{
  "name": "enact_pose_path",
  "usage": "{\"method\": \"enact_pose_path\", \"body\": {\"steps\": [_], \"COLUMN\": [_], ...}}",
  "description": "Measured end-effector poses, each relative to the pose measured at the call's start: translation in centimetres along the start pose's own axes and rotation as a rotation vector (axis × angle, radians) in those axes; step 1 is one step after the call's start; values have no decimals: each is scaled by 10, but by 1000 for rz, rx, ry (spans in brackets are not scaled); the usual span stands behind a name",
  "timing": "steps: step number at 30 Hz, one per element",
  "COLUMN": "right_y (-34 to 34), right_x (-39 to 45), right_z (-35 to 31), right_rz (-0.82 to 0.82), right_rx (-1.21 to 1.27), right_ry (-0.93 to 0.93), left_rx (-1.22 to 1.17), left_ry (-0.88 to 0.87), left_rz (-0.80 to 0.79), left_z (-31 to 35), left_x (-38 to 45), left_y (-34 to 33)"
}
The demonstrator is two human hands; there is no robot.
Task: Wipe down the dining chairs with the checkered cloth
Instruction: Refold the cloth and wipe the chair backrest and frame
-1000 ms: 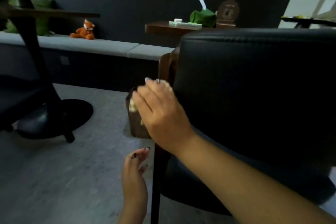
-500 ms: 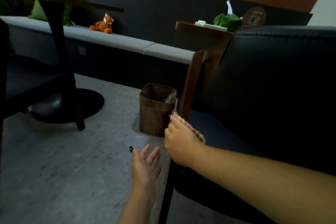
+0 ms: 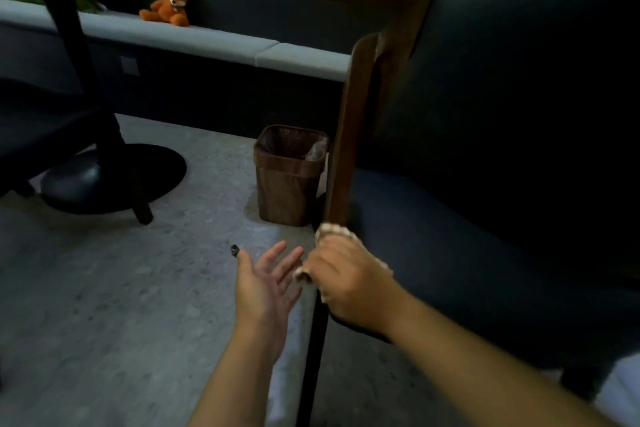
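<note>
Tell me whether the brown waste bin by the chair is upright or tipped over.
Upright. The waste bin stands on its base on the floor, open top facing up, liner visible inside the rim.

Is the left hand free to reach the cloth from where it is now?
Probably yes. The left hand is open, empty, and right beside the right hand, which holds the cloth against the chair frame. Nothing lies between them.

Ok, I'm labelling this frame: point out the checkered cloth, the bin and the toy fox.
checkered cloth (image 3: pixel 334 230): head view, bunched edge above the right hand's knuckles.
bin (image 3: pixel 287 189): head view, front wall.
toy fox (image 3: pixel 168 7): head view, body.
</note>
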State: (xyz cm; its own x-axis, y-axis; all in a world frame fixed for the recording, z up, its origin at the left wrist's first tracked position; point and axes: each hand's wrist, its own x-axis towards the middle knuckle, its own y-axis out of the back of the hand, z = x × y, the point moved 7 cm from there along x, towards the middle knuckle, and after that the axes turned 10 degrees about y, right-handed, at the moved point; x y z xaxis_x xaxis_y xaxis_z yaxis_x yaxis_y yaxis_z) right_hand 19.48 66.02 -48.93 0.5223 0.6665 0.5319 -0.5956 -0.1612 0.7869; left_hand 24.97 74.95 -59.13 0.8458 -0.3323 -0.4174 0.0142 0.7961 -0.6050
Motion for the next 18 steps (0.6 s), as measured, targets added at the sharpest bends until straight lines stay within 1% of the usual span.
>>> {"method": "enact_pose_path", "body": {"steps": [1, 2, 4, 5, 6, 7, 8, 9, 12, 14, 16, 18], "right_y": [1, 1, 6, 3, -4, -14, -20, -22, -12, -7, -3, 5], "right_x": [-14, -26, -37, -38, -37, -39, -41, -44, -52, -60, -71, -83], "right_z": [-2, -1, 10, 14, 14, 12, 9, 8, 9, 9, 8, 8], "right_rz": [75, 126, 180, 119, -11, -150, -239, -267, -236, -239, -267, -270], "right_rx": [34, 34, 11, 2, 3, 0, -2, 5, 11, 10, 4, -24], "right_ry": [-79, -199, -470, -568, -628, -651, -649, -640, -575, -516, -474, -437], "left_rx": [22, 50, 126, 179, 234, 294, 369, 465, 827, 1010, 1100, 1173], "left_ry": [0, -2, -35, -67, -113, -179, -264, -349, -568, -726, -862, -956], "left_rz": [-1, 2, 27, 42, 59, 74, 86, 92, 111, 147, 132, 97], "left_z": [-1, -3, -6, -8, -9, -9, -9, -8, -15, -20, -23, -24], "left_x": [0, -1, -4, -6, -8, -10, -12, -14, -20, -27, -35, -41], "left_y": [-1, -3, -12, -19, -26, -33, -39, -44, -57, -64, -75, -83]}}
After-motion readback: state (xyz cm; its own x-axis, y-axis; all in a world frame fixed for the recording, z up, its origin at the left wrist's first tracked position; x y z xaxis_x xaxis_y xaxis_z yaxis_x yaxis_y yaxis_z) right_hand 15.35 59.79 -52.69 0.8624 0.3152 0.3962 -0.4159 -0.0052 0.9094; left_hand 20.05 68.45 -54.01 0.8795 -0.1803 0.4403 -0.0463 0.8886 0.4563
